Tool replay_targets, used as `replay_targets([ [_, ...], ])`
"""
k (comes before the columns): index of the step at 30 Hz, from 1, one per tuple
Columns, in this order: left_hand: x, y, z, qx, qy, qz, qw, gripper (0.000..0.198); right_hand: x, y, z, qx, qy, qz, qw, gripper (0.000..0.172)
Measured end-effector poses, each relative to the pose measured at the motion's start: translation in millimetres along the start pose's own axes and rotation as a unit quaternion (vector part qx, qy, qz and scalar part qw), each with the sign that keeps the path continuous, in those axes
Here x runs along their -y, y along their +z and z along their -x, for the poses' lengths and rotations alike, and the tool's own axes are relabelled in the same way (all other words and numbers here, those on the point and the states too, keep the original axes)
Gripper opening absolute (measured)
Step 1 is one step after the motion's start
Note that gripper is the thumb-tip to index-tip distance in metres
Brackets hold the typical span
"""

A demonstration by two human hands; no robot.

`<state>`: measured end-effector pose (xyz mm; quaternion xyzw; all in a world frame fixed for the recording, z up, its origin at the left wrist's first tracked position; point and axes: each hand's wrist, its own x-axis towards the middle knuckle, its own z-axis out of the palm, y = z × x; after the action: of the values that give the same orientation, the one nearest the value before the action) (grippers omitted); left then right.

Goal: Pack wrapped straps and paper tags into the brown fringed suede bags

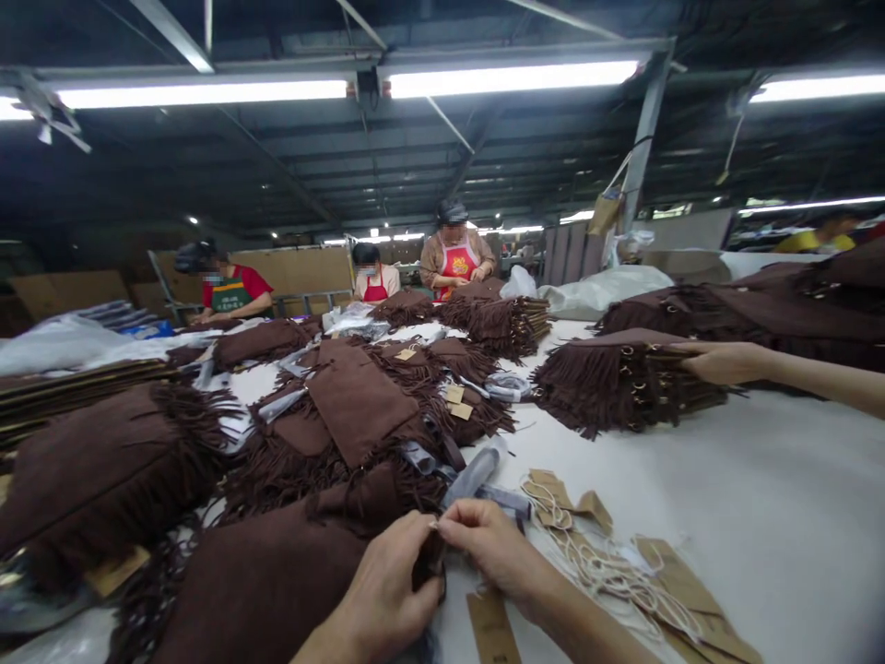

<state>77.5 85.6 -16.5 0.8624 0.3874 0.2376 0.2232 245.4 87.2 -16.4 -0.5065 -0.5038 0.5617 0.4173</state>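
My left hand (391,586) and my right hand (492,551) meet at the near edge of the white table (761,480). Both pinch a small dark part of a brown fringed suede bag (269,581) that lies in front of me. The fingertips touch at a tiny light piece; I cannot make out what it is. A brown paper tag (492,627) lies just under my right wrist. More paper tags with white strings (622,572) lie to the right of my right hand.
Heaps of brown fringed bags (359,406) cover the table's left and middle. A co-worker's hand (723,361) rests on a stack of bags (615,383) at the right. Three people in aprons (453,258) work at the far end.
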Motion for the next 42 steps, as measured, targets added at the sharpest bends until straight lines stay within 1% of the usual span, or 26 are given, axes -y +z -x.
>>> replay_targets([
  [4,-12.3,-8.3,-0.7,-0.02,-0.019,0.039,0.999,0.038,-1.4,-3.6,8.7,-0.009,0.043,-0.041,0.998,0.038],
  [7,-14.1,-17.2,-3.2,-0.049,-0.061,0.058,0.995,0.028,1.6,-9.3,21.9,-0.002,0.044,-0.078,0.996,0.045],
  [8,-12.8,-20.5,-4.0,-0.067,-0.08,0.061,0.993,0.023,2.7,-11.4,25.6,-0.001,0.038,-0.095,0.995,0.047],
  [10,-9.8,-27.0,-4.5,-0.133,-0.099,0.044,0.985,0.016,4.7,-15.2,30.7,-0.003,0.026,-0.128,0.991,0.051],
  [11,-9.1,-29.8,-4.0,-0.173,-0.087,0.025,0.981,0.014,5.7,-16.8,32.0,-0.008,0.022,-0.14,0.99,0.053],
  [12,-9.7,-32.1,-3.1,-0.205,-0.059,0.003,0.977,0.013,6.7,-18.1,32.7,-0.013,0.02,-0.15,0.988,0.054],
  [13,-11.4,-33.6,-1.8,-0.216,-0.02,-0.014,0.976,0.014,7.7,-19.2,33.0,-0.018,0.019,-0.159,0.987,0.054],
  [14,-14.3,-34.0,-0.4,-0.201,0.026,-0.024,0.979,0.017,8.9,-19.9,33.2,-0.022,0.017,-0.164,0.986,0.055],
  [15,-17.9,-33.3,0.9,-0.167,0.067,-0.025,0.983,0.02,10.1,-20.4,33.4,-0.023,0.013,-0.166,0.986,0.055],
  [16,-21.8,-31.6,1.7,-0.127,0.094,-0.022,0.987,0.021,11.2,-20.5,33.6,-0.024,0.005,-0.166,0.986,0.054],
  [17,-25.3,-29.3,2.0,-0.092,0.101,-0.018,0.99,0.021,12.2,-20.2,34.0,-0.024,-0.007,-0.161,0.987,0.053],
  [18,-28.1,-26.8,1.7,-0.068,0.09,-0.017,0.993,0.022,12.9,-19.8,34.5,-0.022,-0.021,-0.15,0.988,0.052],
  [22,-29.2,-22.7,-5.3,-0.015,-0.012,-0.036,0.999,0.019,11.9,-16.6,35.5,-0.009,-0.06,-0.109,0.992,0.048],
  [24,-24.5,-24.3,-10.5,0.004,-0.028,-0.021,0.999,0.029,9.7,-15.2,35.1,-0.006,-0.068,-0.11,0.992,0.046],
  [26,-18.1,-25.4,-15.9,-0.004,-0.039,0.014,0.999,0.029,7.2,-14.1,34.4,-0.007,-0.093,-0.104,0.99,0.045],
  [28,-11.3,-24.5,-20.5,-0.035,-0.069,0.047,0.996,0.023,4.9,-13.2,33.3,-0.009,-0.13,-0.082,0.988,0.044],
  [29,-8.4,-23.6,-22.1,-0.062,-0.087,0.053,0.993,0.018,3.8,-13.0,32.5,-0.011,-0.148,-0.068,0.987,0.044],
  [31,-5.1,-22.2,-23.1,-0.144,-0.103,0.042,0.983,0.008,1.8,-13.1,30.6,-0.014,-0.172,-0.057,0.983,0.044],
  [33,-7.1,-23.3,-20.5,-0.222,-0.069,0.03,0.972,0.006,0.1,-13.9,28.5,-0.015,-0.17,-0.066,0.983,0.045],
  [34,-10.3,-24.8,-18.0,-0.236,-0.041,0.033,0.97,0.008,-0.6,-14.4,27.6,-0.014,-0.161,-0.075,0.984,0.045],
  [35,-14.6,-26.5,-15.2,-0.226,-0.016,0.043,0.973,0.011,-1.1,-15.0,26.9,-0.014,-0.151,-0.086,0.985,0.045],
  [36,-19.7,-28.0,-12.2,-0.193,0.0,0.054,0.98,0.013,-1.4,-15.5,26.4,-0.015,-0.143,-0.097,0.985,0.045],
  [38,-29.8,-28.5,-7.4,-0.107,-0.001,0.053,0.993,0.006,-1.1,-15.9,26.5,-0.012,-0.139,-0.109,0.984,0.044],
  [39,-33.7,-26.9,-6.1,-0.077,-0.012,0.039,0.996,0.003,-0.2,-15.7,27.1,-0.01,-0.141,-0.106,0.984,0.043],
  [40,-36.2,-23.8,-5.8,-0.062,-0.025,0.021,0.998,0.008,1.3,-15.4,28.2,-0.009,-0.147,-0.097,0.984,0.042],
  [42,-36.2,-14.5,-7.7,-0.063,-0.04,0.012,0.997,0.011,6.4,-14.6,31.6,-0.008,-0.174,-0.084,0.981,0.04],
])
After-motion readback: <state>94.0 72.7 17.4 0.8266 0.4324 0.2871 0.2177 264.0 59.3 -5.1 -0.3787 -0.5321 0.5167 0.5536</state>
